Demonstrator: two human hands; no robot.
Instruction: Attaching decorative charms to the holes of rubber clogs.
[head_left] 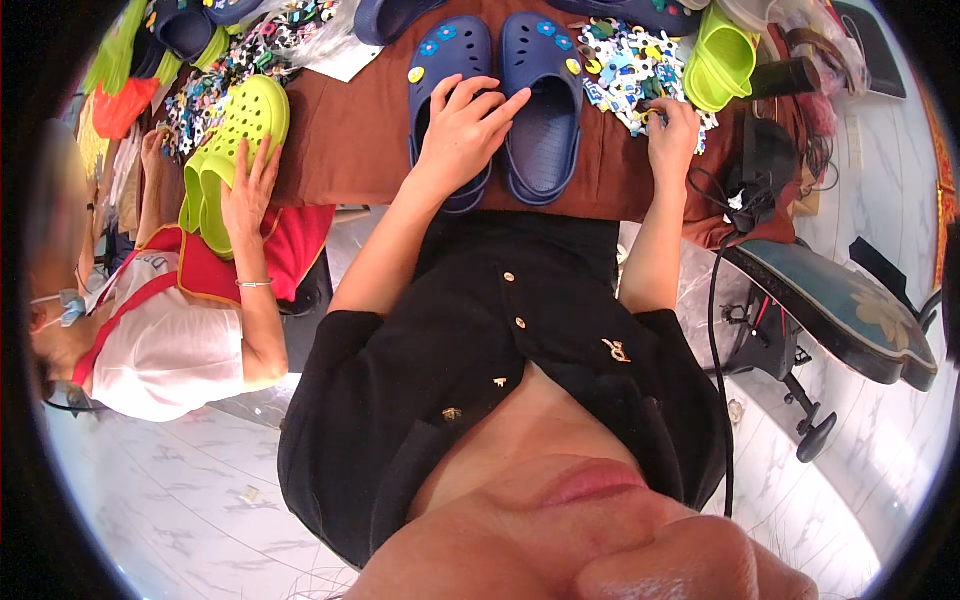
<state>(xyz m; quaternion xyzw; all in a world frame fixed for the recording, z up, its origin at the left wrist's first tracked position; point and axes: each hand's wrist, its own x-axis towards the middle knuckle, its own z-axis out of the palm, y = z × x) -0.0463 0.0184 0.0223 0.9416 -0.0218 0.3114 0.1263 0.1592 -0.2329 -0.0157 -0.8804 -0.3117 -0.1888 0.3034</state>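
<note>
The right hand (677, 132) bends its fingers at the charm heap (625, 75), far right; whether they clamp one, I cannot tell. The left hand (462, 135) lies over the navy clogs (532, 48), left of it, grip also unclear. Charm picking seems the step; the next move calls for a fine pinch.

"Where's the left grip (462, 130)?"
"Spread over the navy clogs (543, 145), on the brown worktop (340, 130)."
"And the right grip (676, 130)?"
"Fingertips at the colourful charm pile (635, 75), near lime clogs (722, 65)."
</note>
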